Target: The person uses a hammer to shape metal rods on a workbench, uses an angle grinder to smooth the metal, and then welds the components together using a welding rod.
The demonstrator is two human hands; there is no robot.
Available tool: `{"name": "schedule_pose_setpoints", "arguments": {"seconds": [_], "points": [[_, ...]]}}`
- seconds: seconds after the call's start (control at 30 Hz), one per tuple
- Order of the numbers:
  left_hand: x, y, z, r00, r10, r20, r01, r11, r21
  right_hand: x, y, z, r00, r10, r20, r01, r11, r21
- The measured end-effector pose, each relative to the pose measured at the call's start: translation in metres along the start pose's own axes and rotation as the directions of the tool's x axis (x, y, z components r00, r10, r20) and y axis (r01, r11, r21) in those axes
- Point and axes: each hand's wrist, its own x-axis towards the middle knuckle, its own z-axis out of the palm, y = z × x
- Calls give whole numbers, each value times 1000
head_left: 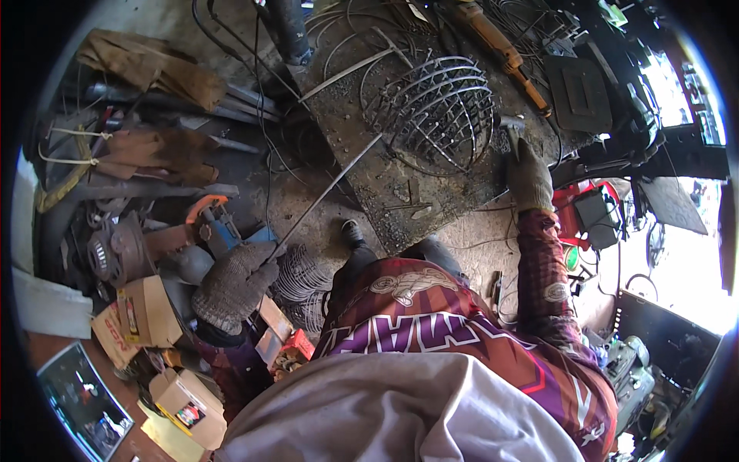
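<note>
My left hand [235, 285], in a grey knit glove, is closed around the lower end of a long thin metal rod [327, 192]. The rod slants up to the right, its far end near a rounded cage of crossed metal bars [443, 112]. That cage lies on a dark, grimy metal work table [400, 204]. My right hand [531, 179], gloved too, reaches over the table's right part, beside the cage. Its fingers point toward a small greyish piece [511, 122]; whether they grip anything is unclear.
An orange-brown power tool [493, 38] and a dark flat plate-like piece [577, 92] lie at the table's far right. Coiled wire [300, 277] sits below on the floor. Open cardboard boxes [146, 312] stand at left, a red machine [589, 212] at right. Cables hang near the table's left edge.
</note>
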Motion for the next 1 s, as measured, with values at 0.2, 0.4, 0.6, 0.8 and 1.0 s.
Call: {"name": "schedule_pose_setpoints", "arguments": {"seconds": [0.2, 0.4, 0.6, 0.8, 1.0], "points": [[22, -9, -24, 985, 168, 26, -169, 950, 262, -15, -19, 0, 994, 27, -106, -31, 999, -35], [31, 56, -30, 976, -57, 212, 35, 994, 105, -30, -6, 10, 979, 60, -196, -46, 996, 74], [75, 90, -6, 989, -30, -147, 7, 987, -159, -16, -4, 2, 999, 1, -46, 2, 998, 63], [231, 101, -41, 913, 319, -254, -161, 855, 494, -16, -8, 0, 999, -4, -47, 8, 997, 80], [322, 128, -21, 857, 428, -286, -42, 613, 789, -14, 2, 4, 999, 18, -33, -14, 991, 134]]}}
